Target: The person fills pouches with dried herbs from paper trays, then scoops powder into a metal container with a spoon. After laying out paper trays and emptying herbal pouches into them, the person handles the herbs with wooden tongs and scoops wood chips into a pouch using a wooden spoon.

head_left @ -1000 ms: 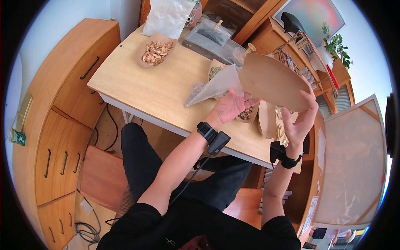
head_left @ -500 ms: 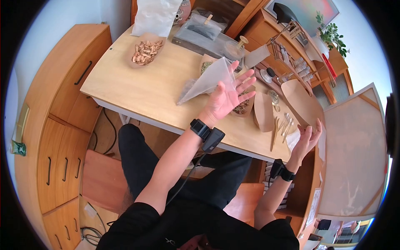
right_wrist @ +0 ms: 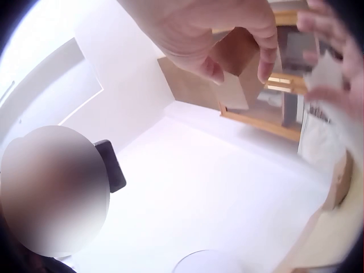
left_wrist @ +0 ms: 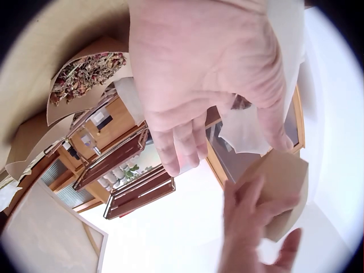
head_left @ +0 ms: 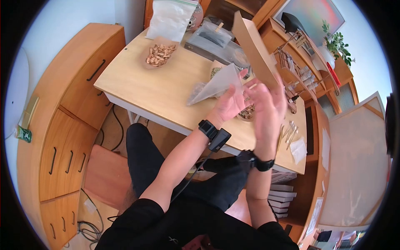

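Note:
In the head view, my left hand (head_left: 230, 104) is palm up by a translucent pointed bag (head_left: 223, 81), its thumb across the front of the bag's mouth. The left wrist view shows the white bag (left_wrist: 242, 131) between thumb and fingers, with something dark inside. A brown paper tray (head_left: 253, 46) stands tilted on edge in the air, gripped at its lower end by my right hand (head_left: 270, 110). That hand is blurred and overlaps the left fingertips in the head view. In the right wrist view, thumb and fingers curl round the folded tray (right_wrist: 236, 91).
A tray of dried slices (head_left: 160, 55) sits at the table's far left, before a clear zip bag (head_left: 170, 21). Behind the hands are a grey box (head_left: 208, 49) and a tray of dried herbs and petals (left_wrist: 85, 79). Metal tools (head_left: 291, 132) and a white tissue (head_left: 298, 149) lie right.
The right hand lowered the paper tray to the right, then brought it back up and left beside the left hand, now edge-on. The left hand still keeps the bag.

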`<state>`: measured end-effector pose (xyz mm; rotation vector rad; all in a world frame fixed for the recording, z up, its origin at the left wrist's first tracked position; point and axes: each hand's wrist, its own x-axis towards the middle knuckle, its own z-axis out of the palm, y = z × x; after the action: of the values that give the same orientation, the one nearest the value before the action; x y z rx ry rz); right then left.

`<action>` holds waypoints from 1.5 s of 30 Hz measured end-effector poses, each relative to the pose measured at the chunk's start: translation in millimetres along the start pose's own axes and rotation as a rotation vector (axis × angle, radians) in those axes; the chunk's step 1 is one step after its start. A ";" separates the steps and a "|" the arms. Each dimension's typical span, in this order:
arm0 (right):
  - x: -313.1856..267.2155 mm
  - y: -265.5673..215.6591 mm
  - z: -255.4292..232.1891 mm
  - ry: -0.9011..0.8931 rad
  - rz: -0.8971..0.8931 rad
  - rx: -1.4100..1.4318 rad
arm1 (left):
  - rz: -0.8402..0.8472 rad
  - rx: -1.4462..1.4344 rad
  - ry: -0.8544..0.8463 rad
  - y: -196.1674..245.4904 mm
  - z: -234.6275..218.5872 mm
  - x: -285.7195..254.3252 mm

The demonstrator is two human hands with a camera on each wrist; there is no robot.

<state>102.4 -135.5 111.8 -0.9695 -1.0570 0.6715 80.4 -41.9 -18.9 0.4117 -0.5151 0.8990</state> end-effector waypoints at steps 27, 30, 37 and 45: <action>-25.4 123.6 137.4 0.008 0.540 0.203 | 0.050 -0.025 -0.063 0.6 6.2 -1.1; -41.3 90.7 127.5 -0.104 0.555 0.227 | 0.054 -0.012 -0.064 -0.3 5.6 -1.3; -33.7 36.9 45.2 -0.277 0.002 -0.112 | -0.041 -0.317 0.077 4.5 13.5 -1.9; 8.2 8.8 -21.1 -0.124 -0.150 -0.882 | -0.008 -0.035 -0.052 4.8 12.0 1.3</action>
<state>124.9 -131.7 103.6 -1.5868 -1.5641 0.1102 74.1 -44.8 -7.9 0.4060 -0.5760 0.8725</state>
